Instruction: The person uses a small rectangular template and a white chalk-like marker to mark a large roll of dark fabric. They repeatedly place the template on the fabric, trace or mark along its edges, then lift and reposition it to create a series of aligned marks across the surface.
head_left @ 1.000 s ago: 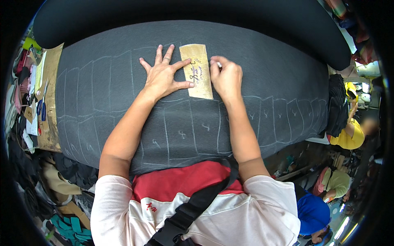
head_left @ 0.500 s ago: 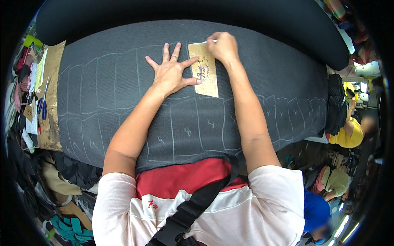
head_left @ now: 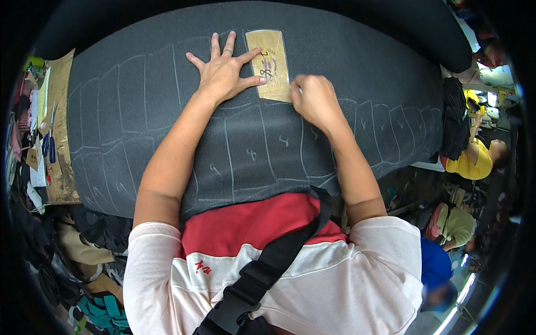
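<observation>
Off at the left edge, a worn wooden board came first, and on it lay scissors with dark blue handles, blades pointing away from me. Right next to that, the dark grey fabric began, spread wide in front of me, with pale chalk outlines running across it in two rows, those of the nearer row carrying small chalk marks. Moving in, there was my left hand, fanned wide, palm down, gripping nothing: thumb and forefinger reached over to press on the card's left side, the other fingers splayed on the cloth.

And there, just right of them, sat the tan card template! It lay flat on the fabric, beyond the nearer row, a four-sided piece, longer than wide, its top tipped slightly left, its lower edge slanting. The surface was plain and yellowish-brown, with dark handwriting running lengthwise up its middle; a faint pale line ran by its upper right edge.

Close beside its lower right corner came my right hand, slightly blurred, fingers curled in tight towards the thumb; whether they had hold of anything, I couldn't tell. Farther right, a person in a yellow shirt was in view.
</observation>
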Available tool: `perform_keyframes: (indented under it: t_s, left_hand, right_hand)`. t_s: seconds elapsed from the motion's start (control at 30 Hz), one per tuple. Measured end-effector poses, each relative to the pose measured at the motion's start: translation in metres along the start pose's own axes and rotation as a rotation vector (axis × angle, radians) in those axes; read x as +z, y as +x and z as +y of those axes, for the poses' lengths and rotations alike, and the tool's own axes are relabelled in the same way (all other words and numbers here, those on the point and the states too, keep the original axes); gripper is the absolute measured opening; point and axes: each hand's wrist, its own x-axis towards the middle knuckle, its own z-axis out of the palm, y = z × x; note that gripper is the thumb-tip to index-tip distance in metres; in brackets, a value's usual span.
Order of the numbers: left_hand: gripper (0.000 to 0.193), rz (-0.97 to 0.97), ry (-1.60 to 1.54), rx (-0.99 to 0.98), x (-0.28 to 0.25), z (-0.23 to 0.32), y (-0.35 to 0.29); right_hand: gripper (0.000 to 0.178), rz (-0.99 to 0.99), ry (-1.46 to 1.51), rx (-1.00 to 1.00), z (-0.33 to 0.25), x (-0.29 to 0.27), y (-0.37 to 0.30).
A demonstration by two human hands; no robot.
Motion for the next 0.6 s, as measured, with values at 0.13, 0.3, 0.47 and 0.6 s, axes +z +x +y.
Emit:
perform_keyframes:
  t_s: [0.13,0.3,0.47,0.6]
  left_hand:
    - [0.071,0.013,0.043,0.014,0.002,0.0,-0.001]
    - [0.07,0.031,0.05,0.032,0.007,-0.003,0.001]
    - [0.073,0.072,0.009,0.055,0.012,-0.006,0.002]
    - [0.074,0.059,0.012,0.038,0.012,-0.005,0.003]
  right_hand:
    - [0.018,-0.085,0.231,0.062,-0.007,-0.01,-0.015]
    - [0.017,0.016,0.442,-0.04,-0.019,0.013,-0.009]
    - [0.015,0.099,0.337,-0.101,-0.016,0.019,-0.007]
    - [0.015,0.006,0.238,0.062,0.008,0.0,-0.014]
